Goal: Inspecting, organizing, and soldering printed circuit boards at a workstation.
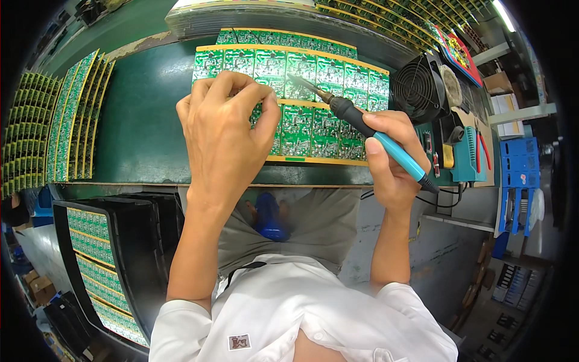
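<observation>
A green printed circuit board panel (325, 130) with yellow-orange edges lies in front of me on the bench. My right hand (395, 160) grips a soldering iron (395, 154) with a teal and black handle. Its metal tip points left over the panel's upper row; whether it touches cannot be told. Over the panel's left part is my left hand (229, 120), thumb and fingers drawn together in a pinch. What they hold, if anything, is hidden. Another circuit board panel (289, 40) shows partly behind the first.
Upright panels (75, 120) stand in rows at the left; more boards (398, 21) stand at the back right. Right of the work are a black fan (416, 87), a teal iron stand (467, 154) and red-handled pliers (484, 151). A black rack (129, 241) holds panels below left.
</observation>
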A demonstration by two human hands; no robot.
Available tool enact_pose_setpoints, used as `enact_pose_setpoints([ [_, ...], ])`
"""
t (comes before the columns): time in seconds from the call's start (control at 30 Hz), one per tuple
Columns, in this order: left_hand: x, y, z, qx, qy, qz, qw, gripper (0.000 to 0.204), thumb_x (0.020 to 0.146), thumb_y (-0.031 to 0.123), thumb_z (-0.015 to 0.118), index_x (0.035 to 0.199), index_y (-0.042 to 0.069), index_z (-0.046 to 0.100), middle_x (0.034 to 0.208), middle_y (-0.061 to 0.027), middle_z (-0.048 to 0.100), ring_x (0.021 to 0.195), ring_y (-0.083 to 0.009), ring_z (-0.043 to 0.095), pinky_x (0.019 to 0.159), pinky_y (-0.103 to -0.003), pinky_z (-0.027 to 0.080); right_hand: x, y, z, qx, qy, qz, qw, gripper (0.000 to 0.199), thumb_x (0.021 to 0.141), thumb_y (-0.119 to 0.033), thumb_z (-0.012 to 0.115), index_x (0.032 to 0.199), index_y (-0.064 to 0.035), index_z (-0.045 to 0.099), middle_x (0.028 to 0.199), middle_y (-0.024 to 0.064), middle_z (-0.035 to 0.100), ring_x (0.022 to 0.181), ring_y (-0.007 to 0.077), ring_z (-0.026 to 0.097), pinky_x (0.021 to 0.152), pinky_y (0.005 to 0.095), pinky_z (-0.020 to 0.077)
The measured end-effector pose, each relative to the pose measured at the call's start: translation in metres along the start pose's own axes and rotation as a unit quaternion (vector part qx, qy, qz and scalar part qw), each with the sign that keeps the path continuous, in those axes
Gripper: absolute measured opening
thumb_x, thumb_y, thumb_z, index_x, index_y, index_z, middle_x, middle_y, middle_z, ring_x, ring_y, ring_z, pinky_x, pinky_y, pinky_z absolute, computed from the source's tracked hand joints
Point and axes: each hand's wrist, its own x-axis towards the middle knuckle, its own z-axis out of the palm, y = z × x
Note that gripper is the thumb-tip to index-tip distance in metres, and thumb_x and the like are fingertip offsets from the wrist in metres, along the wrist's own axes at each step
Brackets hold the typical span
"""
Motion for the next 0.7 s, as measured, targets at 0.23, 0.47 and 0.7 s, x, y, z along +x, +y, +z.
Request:
enact_pose_setpoints([
  [0.23, 0.002, 0.002, 0.001, -0.007, -0.010, -0.009, 1.000, 0.002, 0.074, 0.010, 0.069, 0.075, 0.008, 0.069, 0.084, -0.0001, 0.060, 0.076, -0.0183, 0.049, 0.076, -0.034, 0.037, 0.000, 0.002, 0.000, -0.006, -0.007, -0.002, 1.000, 0.026, 0.076, 0.001, 0.061, 0.102, 0.0008, 0.065, 0.095, 0.0130, 0.065, 0.087, 0.0248, 0.063, 0.075, 0.0319, 0.0502],
  [0.47, 0.002, -0.003, -0.006, -0.074, -0.009, 0.003, 0.997, 0.005, 0.076, 0.006, 0.069, 0.080, 0.003, 0.069, 0.087, -0.0016, 0.065, 0.077, -0.0191, 0.056, 0.072, -0.030, 0.042, -0.010, 0.004, -0.016, 0.078, 0.123, 0.067, 0.987, 0.023, 0.084, -0.002, 0.054, 0.106, 0.0037, 0.060, 0.092, 0.0147, 0.063, 0.079, 0.0239, 0.062, 0.073, 0.0328, 0.0507],
  [0.7, -0.030, -0.024, -0.074, -0.035, -0.024, -0.099, 0.994, 0.010, 0.080, 0.003, 0.067, 0.090, 0.001, 0.069, 0.084, -0.0051, 0.064, 0.068, -0.0153, 0.054, 0.063, -0.026, 0.044, -0.031, 0.008, -0.096, 0.172, 0.310, 0.118, 0.928, 0.023, 0.094, -0.011, 0.044, 0.105, 0.0049, 0.056, 0.077, 0.0144, 0.059, 0.065, 0.0210, 0.056, 0.068, 0.0332, 0.0508],
])
